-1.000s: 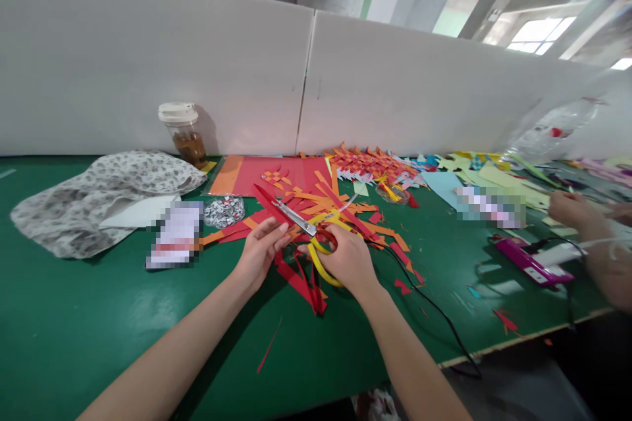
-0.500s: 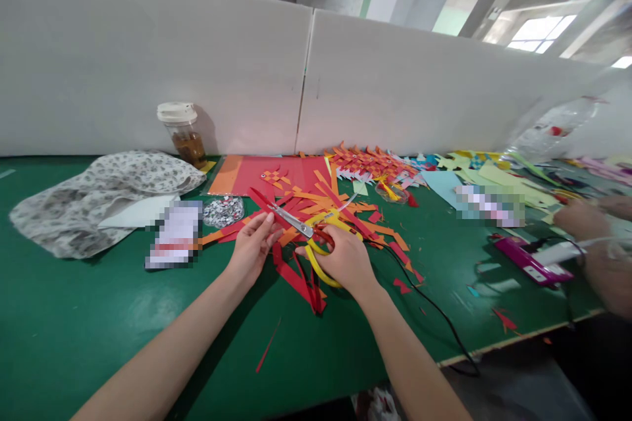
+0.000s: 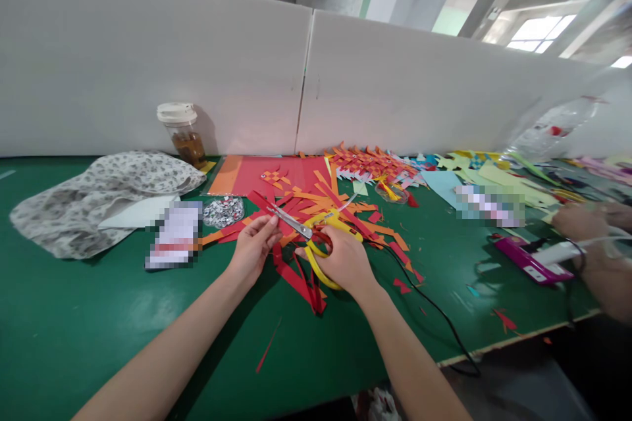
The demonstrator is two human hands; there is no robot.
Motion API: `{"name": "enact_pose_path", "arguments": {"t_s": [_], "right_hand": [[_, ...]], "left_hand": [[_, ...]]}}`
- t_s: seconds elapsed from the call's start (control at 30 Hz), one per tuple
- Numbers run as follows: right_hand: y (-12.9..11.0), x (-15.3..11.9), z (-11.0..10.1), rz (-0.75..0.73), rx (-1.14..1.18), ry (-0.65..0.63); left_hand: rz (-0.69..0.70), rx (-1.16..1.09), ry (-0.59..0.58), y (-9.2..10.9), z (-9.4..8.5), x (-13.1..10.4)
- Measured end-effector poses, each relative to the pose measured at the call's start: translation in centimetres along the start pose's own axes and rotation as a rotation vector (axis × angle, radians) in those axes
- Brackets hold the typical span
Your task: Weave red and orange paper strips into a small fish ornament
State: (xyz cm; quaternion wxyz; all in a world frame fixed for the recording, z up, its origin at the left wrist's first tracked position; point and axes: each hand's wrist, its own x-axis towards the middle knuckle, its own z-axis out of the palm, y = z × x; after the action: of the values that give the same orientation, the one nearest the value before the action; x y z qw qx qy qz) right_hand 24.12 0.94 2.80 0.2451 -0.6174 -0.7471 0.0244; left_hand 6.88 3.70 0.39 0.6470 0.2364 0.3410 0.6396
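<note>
My left hand (image 3: 254, 248) pinches a narrow red paper strip (image 3: 259, 201) between thumb and fingertips. In my right hand (image 3: 346, 262) is a pair of scissors (image 3: 320, 271) with yellow handles, fingers through the loops. Its metal blades point left, their tips at the strip beside my left fingertips. Whether the blades have paper between them is too small to tell. Beneath both hands lies a loose pile of red and orange paper strips (image 3: 296, 279). A yellow tool (image 3: 340, 220) with a thin metal tip lies partly hidden behind my right hand.
A woven paper fish (image 3: 274, 177) lies on red sheets. At left are a bag of googly eyes (image 3: 223, 212), a patterned cloth (image 3: 74, 210) and a lidded cup (image 3: 182, 135). Rightward are more woven fish (image 3: 363, 161), a purple power strip (image 3: 530, 262), a black cable (image 3: 444, 316) and another person's hand (image 3: 575, 220).
The red strip's free end has dropped slightly beside the scissor tips, and my left fingers have shifted a little. The other person's hand has moved slightly.
</note>
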Motion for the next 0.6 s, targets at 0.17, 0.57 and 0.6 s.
{"name": "enact_pose_path", "arguments": {"t_s": [0.17,0.57,0.6], "right_hand": [[0.08,-0.05,0.01,-0.009,0.019,-0.006],[0.01,0.07,-0.12,0.013,0.047,-0.026],[0.01,0.02,-0.09,0.010,0.042,-0.022]], "left_hand": [[-0.012,0.000,0.006,0.00,0.18,-0.02],[-0.043,0.010,-0.004,0.08,0.12,-0.07],[-0.048,0.016,-0.008,0.06,0.14,-0.14]]}}
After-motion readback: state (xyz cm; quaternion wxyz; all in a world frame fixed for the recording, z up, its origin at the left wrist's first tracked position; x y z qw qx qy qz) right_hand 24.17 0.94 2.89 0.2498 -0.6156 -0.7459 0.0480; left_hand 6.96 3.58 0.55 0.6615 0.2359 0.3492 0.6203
